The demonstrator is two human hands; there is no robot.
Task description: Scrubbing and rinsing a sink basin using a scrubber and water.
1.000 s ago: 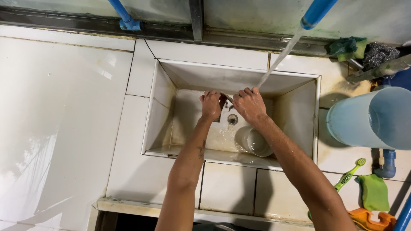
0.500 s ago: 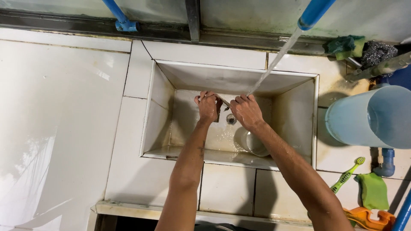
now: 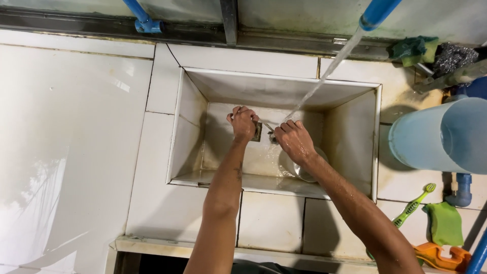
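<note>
Both my hands are down in a white tiled sink basin (image 3: 350, 132). My left hand (image 3: 243, 122) is closed in a fist around one end of a small metal utensil (image 3: 265, 128), whose dark end shows beside my fingers. My right hand (image 3: 294, 139) is closed on the other end, knuckles up and wet. A stream of water (image 3: 324, 76) falls slantwise from a blue pipe (image 3: 378, 11) onto the utensil between my hands. A round pale bowl (image 3: 304, 170) lies on the basin floor, partly hidden under my right forearm.
A large pale blue bucket (image 3: 441, 134) stands on the tiles right of the sink. A green toothbrush (image 3: 413, 205), a green cloth (image 3: 445, 223) and an orange object (image 3: 441, 259) lie at the lower right. A sponge (image 3: 413, 48) and steel scourer (image 3: 451, 56) sit at the back right. White counter (image 3: 71, 142) stretches left.
My right hand has drawn slightly nearer to me and my left hand has shifted a little to the left. Both stay under the water stream.
</note>
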